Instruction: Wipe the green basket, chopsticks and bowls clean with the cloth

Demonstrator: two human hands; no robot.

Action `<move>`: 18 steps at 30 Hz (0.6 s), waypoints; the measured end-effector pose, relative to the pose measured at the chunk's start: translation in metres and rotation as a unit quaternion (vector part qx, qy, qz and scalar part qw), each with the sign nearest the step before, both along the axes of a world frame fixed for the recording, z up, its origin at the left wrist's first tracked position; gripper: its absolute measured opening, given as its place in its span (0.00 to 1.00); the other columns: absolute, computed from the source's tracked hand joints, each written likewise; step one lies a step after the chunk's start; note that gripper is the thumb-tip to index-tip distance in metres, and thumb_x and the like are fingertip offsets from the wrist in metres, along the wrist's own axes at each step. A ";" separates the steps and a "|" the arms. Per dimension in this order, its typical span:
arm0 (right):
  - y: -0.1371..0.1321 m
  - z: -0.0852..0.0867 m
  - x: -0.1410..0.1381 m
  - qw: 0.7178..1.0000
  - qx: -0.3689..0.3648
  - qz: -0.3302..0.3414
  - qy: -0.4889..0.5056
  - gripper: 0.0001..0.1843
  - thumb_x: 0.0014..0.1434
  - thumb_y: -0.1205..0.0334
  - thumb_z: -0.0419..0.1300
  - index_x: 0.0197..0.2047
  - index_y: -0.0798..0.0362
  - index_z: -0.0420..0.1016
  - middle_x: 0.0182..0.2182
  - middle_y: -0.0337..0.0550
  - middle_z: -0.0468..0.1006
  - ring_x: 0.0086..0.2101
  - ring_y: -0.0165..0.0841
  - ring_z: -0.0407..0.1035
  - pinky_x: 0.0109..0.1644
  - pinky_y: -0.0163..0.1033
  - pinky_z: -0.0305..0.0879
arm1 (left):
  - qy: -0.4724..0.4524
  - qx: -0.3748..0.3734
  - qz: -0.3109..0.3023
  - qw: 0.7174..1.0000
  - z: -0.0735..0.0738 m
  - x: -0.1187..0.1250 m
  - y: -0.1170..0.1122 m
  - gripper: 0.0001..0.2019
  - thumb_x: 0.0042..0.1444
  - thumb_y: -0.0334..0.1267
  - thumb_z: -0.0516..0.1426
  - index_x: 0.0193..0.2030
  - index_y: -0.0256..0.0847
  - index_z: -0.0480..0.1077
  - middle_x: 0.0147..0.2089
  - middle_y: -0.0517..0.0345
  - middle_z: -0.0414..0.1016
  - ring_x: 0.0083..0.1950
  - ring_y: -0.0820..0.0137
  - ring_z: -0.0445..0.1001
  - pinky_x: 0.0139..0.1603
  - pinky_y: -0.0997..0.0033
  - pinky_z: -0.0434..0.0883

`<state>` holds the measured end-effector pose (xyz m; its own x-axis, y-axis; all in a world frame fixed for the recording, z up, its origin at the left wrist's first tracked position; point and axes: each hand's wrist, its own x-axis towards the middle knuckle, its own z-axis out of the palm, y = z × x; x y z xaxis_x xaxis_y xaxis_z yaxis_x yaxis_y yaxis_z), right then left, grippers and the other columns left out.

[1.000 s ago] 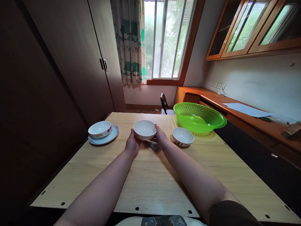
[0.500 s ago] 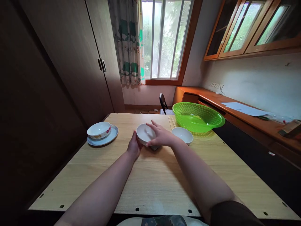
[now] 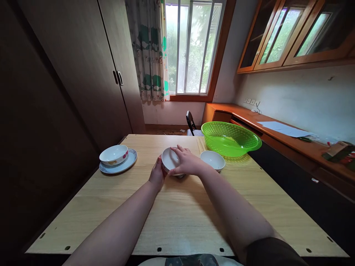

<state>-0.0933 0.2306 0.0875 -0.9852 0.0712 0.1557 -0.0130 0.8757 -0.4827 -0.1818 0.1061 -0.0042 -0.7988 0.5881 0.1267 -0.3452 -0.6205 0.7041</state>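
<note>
A white bowl is held above the middle of the table, its opening tilted toward me. My left hand grips its left side, thumb up along the outside. Across the right side of the bowl lies my right hand, fingers at the far rim and thumb at the near rim, closed around it. A small dark grey thing shows under the bowl and right hand; its kind cannot be made out. Just right of that hand stands another white bowl.
At left, a flowered bowl rests on a blue-rimmed plate. Chopsticks lie behind the right-hand bowl, beside a large green plastic basket. The wooden table has holes along its near edge. A folding chair stands beyond.
My right hand has come down closer around the bowl, its fingers less spread and lower at the rim. The view has shifted slightly; the other dishes stay in place.
</note>
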 end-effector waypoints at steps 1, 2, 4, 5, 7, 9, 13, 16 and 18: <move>0.000 0.000 0.000 1.000 0.008 -0.001 -0.010 0.61 0.34 0.37 0.69 0.68 0.48 0.52 0.67 0.59 0.49 0.63 0.60 0.44 0.60 0.61 0.51 | 0.002 -0.002 0.000 1.000 0.000 0.001 0.000 0.30 0.52 0.57 0.59 0.53 0.36 0.71 0.52 0.46 0.76 0.56 0.56 0.72 0.55 0.61 0.68; -0.001 0.001 0.001 1.000 0.017 -0.002 -0.019 0.60 0.35 0.37 0.69 0.67 0.49 0.52 0.67 0.59 0.49 0.63 0.60 0.44 0.60 0.61 0.52 | 0.002 -0.004 0.002 1.000 -0.001 0.002 0.000 0.30 0.51 0.57 0.59 0.53 0.36 0.71 0.51 0.46 0.76 0.55 0.56 0.72 0.54 0.62 0.68; -0.004 0.002 0.002 0.999 0.039 -0.009 -0.030 0.56 0.37 0.38 0.68 0.66 0.50 0.55 0.66 0.58 0.50 0.63 0.58 0.45 0.59 0.58 0.54 | -0.002 -0.009 0.007 1.000 -0.002 0.003 0.001 0.30 0.50 0.57 0.60 0.53 0.37 0.71 0.51 0.46 0.77 0.55 0.55 0.72 0.54 0.62 0.69; -0.006 0.004 0.003 0.998 0.050 -0.016 -0.032 0.54 0.39 0.39 0.67 0.65 0.51 0.56 0.66 0.58 0.51 0.62 0.57 0.47 0.58 0.57 0.55 | -0.007 -0.013 0.007 1.000 -0.002 0.003 0.001 0.30 0.50 0.57 0.60 0.54 0.37 0.71 0.51 0.47 0.77 0.55 0.55 0.72 0.54 0.62 0.69; -0.011 0.006 0.005 0.997 0.071 -0.032 -0.028 0.50 0.39 0.40 0.66 0.62 0.51 0.58 0.65 0.57 0.51 0.61 0.56 0.48 0.57 0.57 0.56 | -0.012 -0.015 0.001 1.000 -0.001 0.002 0.001 0.32 0.50 0.57 0.60 0.55 0.37 0.70 0.53 0.47 0.76 0.56 0.55 0.71 0.54 0.61 0.68; -0.016 0.006 0.006 0.995 0.092 -0.045 -0.013 0.48 0.39 0.40 0.67 0.60 0.51 0.60 0.64 0.57 0.51 0.60 0.56 0.49 0.56 0.56 0.57 | -0.006 -0.005 -0.007 1.000 -0.001 0.001 0.003 0.34 0.50 0.58 0.60 0.57 0.37 0.68 0.55 0.46 0.74 0.58 0.54 0.69 0.55 0.60 0.67; -0.018 0.005 0.005 0.990 0.124 -0.062 0.021 0.45 0.37 0.41 0.67 0.57 0.51 0.62 0.65 0.57 0.50 0.59 0.56 0.49 0.55 0.56 0.57 | 0.021 0.013 -0.017 1.000 0.001 0.003 0.003 0.34 0.51 0.59 0.58 0.60 0.41 0.64 0.59 0.46 0.70 0.59 0.55 0.68 0.56 0.59 0.67; -0.005 0.010 0.005 0.986 0.137 -0.086 0.035 0.43 0.37 0.40 0.67 0.54 0.51 0.64 0.63 0.56 0.52 0.58 0.55 0.52 0.54 0.56 0.57 | 0.026 0.004 -0.013 1.000 0.001 0.004 0.000 0.33 0.52 0.59 0.58 0.60 0.45 0.63 0.62 0.46 0.65 0.57 0.59 0.69 0.53 0.60 0.69; 0.012 0.018 0.009 0.982 0.142 -0.117 0.047 0.42 0.38 0.39 0.66 0.53 0.51 0.64 0.62 0.55 0.55 0.56 0.53 0.54 0.54 0.55 0.58 | 0.015 -0.014 -0.002 1.000 0.000 0.003 -0.002 0.32 0.51 0.59 0.58 0.59 0.46 0.63 0.63 0.46 0.63 0.55 0.61 0.70 0.51 0.61 0.71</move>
<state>-0.0847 0.2424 0.1056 -0.9271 0.2348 0.2923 0.1722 0.9592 -0.2242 -0.1786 0.1046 -0.0040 -0.7925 0.5948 0.1347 -0.3254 -0.5992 0.7315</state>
